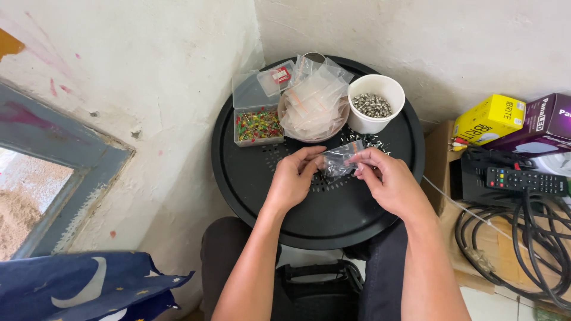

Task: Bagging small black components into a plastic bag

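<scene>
Both hands hold one small clear plastic bag [339, 159] above the middle of a round black tray [250, 184]. My left hand [293, 178] pinches the bag's left edge with thumb and fingers. My right hand [389, 181] grips its right edge. The bag's contents are too small to tell. Behind it stand a white cup [376, 104] filled with small metal pieces, a bowl heaped with clear zip bags [314, 101], and an open clear box [257, 123] of red, yellow and green small parts. A few loose metal pieces lie on the tray near the cup.
White walls close in behind and to the left of the tray. At the right are a yellow box [489, 119], a purple box [544, 122], a black remote control [523, 179] and coiled black cables [517, 238]. A dark blue cloth [83, 285] lies at lower left.
</scene>
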